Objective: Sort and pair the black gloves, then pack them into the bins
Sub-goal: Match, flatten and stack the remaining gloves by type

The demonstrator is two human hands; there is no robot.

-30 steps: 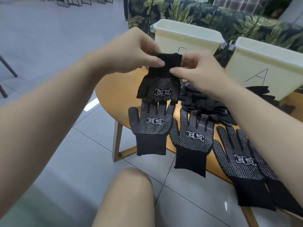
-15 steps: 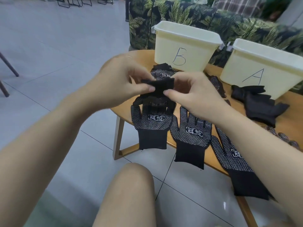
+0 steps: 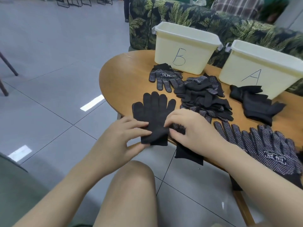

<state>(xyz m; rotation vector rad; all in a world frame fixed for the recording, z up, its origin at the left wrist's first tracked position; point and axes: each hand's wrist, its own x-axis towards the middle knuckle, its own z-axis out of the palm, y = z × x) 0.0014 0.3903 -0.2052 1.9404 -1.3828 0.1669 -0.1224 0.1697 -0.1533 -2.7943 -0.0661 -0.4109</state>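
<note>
Knit black glove (image 3: pixel 153 112) flat on the near-left edge of the round wooden table (image 3: pixel 121 79), plain back side up, a few white grip dots showing along the thumb edge. Long axis roughly away from the person: fingertips toward the bins, cuff hanging just over the table's rim. Appears to rest on another glove, though not fully clear.

Left hand (image 3: pixel 121 138) at the cuff — thumb under the hem, fingers on top, pinching the soft fabric. Right hand (image 3: pixel 193 130) just beside it, fingers bent down onto the glove's right edge and onto a dotted glove (image 3: pixel 178 128) partly hidden beneath; whether gripping or only pressing, cannot tell.

Farther back, a loose heap of gloves (image 3: pixel 203 95) in mid-table, crumpled, plain and dotted sides mixed. Beyond it a single dotted glove (image 3: pixel 165 77) palm up, white logo showing, cuff toward bin B (image 3: pixel 185 46) and fingers pointing back toward the person. A second, smaller pile of plain black gloves (image 3: pixel 255 102) in front of bin A (image 3: pixel 265 69).

Both bins pale cream plastic, rectangular with rolled rims, letters hand-drawn in dark marker, set side by side at the far edge. At near right, flat dotted gloves (image 3: pixel 262 148) overlapping, fingers pointing up-left, rubbery white dots in tight rows — a boxed logo on the palm.
</note>
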